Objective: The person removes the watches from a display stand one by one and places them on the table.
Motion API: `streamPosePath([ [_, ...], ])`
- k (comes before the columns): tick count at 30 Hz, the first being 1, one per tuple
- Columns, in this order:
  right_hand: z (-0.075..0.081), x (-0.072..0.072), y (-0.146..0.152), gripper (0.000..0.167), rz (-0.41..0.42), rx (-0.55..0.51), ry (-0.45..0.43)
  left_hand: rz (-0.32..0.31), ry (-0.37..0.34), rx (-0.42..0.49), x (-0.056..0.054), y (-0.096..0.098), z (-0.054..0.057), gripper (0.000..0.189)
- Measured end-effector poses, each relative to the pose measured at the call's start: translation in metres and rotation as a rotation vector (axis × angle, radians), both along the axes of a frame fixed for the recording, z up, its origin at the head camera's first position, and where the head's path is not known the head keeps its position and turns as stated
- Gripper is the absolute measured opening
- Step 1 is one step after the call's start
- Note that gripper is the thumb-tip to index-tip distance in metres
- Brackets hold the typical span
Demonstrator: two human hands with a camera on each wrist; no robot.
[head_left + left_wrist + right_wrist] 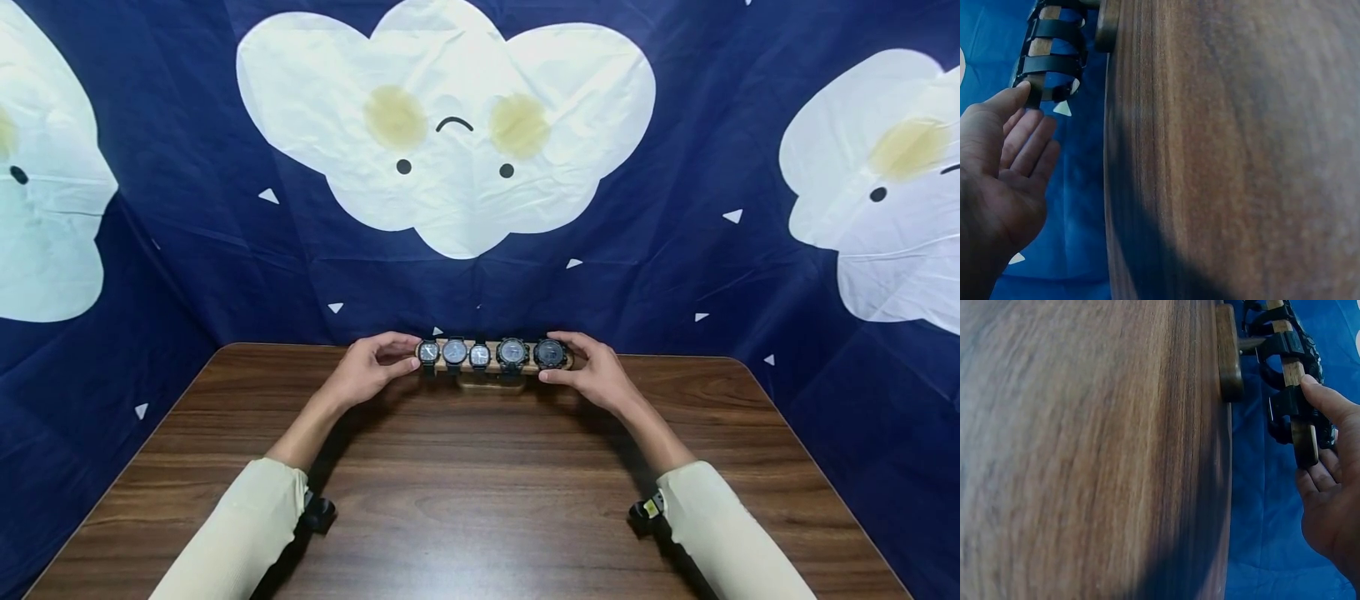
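Note:
At the far edge of the table, a wooden watch stand (491, 382) bears several dark wristwatches (512, 352) side by side on its crossbar. My left hand (367, 367) pinches the bar's left end, beside a square-faced watch (428, 352). In the left wrist view, the thumb (1016, 97) presses the end of the bar (1041, 46). My right hand (596, 375) holds the right end, around a round black watch (551, 353). The right wrist view shows its thumb on the bar (1305, 447) and fingers behind the watch. Black straps loop beneath the bar.
The brown wood-grain table (480, 483) stretches between the forearms. Close behind the stand hangs a dark blue cloth (300, 250) with white clouds, and it continues down both sides. The stand's base block (1229, 353) sits near the table's back edge. Each wrist carries a small black camera (321, 515).

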State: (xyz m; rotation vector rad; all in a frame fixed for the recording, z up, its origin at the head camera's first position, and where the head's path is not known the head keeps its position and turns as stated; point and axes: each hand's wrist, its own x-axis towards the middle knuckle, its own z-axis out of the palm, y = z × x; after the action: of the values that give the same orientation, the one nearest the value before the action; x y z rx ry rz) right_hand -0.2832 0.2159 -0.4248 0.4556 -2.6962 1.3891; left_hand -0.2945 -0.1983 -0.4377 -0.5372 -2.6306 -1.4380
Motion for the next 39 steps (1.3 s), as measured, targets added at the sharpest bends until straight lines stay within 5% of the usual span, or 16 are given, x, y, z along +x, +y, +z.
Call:
streamPosePath([
  [39,-0.008,0.001,0.014,0.071,-0.016,-0.114,-0.045,0.006,0.013,0.018,0.007,0.003,0.001,0.036],
])
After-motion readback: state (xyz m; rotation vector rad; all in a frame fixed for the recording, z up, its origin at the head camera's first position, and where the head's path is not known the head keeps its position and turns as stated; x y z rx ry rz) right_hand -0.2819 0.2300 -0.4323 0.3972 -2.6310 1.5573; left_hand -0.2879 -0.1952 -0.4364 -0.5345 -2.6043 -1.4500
